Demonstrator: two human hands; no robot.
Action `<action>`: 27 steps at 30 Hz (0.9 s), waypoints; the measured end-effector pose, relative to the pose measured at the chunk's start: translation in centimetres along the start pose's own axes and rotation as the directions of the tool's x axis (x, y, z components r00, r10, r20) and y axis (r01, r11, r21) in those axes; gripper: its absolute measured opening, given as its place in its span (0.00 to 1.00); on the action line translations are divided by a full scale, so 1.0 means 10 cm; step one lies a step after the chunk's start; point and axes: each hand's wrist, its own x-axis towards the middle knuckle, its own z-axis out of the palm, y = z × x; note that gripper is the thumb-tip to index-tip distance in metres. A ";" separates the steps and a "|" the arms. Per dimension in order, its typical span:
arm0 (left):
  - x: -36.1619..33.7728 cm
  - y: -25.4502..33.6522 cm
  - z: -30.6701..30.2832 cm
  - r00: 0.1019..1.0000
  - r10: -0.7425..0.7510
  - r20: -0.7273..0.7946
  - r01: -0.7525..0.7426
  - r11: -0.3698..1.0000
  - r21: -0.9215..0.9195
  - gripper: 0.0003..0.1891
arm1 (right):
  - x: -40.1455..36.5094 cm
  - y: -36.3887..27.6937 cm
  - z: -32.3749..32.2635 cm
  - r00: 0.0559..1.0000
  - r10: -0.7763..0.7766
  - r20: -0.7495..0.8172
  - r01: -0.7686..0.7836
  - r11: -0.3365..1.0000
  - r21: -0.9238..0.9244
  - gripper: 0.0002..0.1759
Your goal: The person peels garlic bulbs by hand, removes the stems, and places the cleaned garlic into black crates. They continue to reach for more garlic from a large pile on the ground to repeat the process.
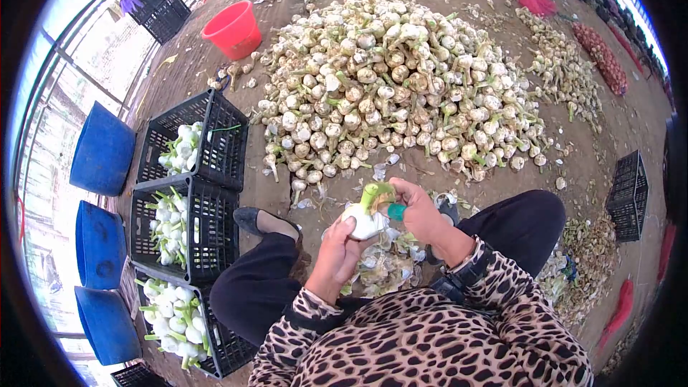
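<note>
My left hand (337,252) is closed around the lower side of a white garlic bulb (366,224), held tilted with its green stem up. At the stem, my right hand (423,215) pinches the brownish outer skin (382,199) between thumb and fingers. Something green (395,211) covers the tip of the right thumb. Below both hands, loose garlic skins (387,272) lie on the ground between my legs. A large heap of unpeeled garlic (390,79) spreads just beyond the hands.
Black crates (208,240) holding white, trimmed garlic stand in a row at my left. Blue tubs (100,244) line the wall behind them. A red bucket (234,31) sits by the heap's far left side. Another black crate (628,196) is on the right, near scattered skins.
</note>
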 end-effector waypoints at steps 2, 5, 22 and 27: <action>-0.01 0.03 -0.02 0.996 -0.079 0.052 0.082 0.995 -0.050 0.32 | 0.02 0.00 -0.02 0.999 -0.043 0.025 0.042 0.999 0.009 0.08; -0.06 0.10 0.01 0.981 -0.122 0.148 0.145 0.977 -0.154 0.34 | 0.06 -0.07 -0.02 0.980 -0.120 -0.157 0.091 0.980 -0.176 0.08; -0.06 0.10 -0.07 0.999 0.003 -0.038 -0.010 0.986 -0.165 0.23 | 0.09 0.03 -0.25 1.000 0.024 0.011 -0.001 0.435 -0.901 0.18; 0.00 0.06 -0.09 0.997 0.042 -0.059 -0.052 0.981 -0.188 0.21 | -0.01 -0.35 0.25 0.995 -0.098 -0.007 0.067 0.731 -0.679 0.12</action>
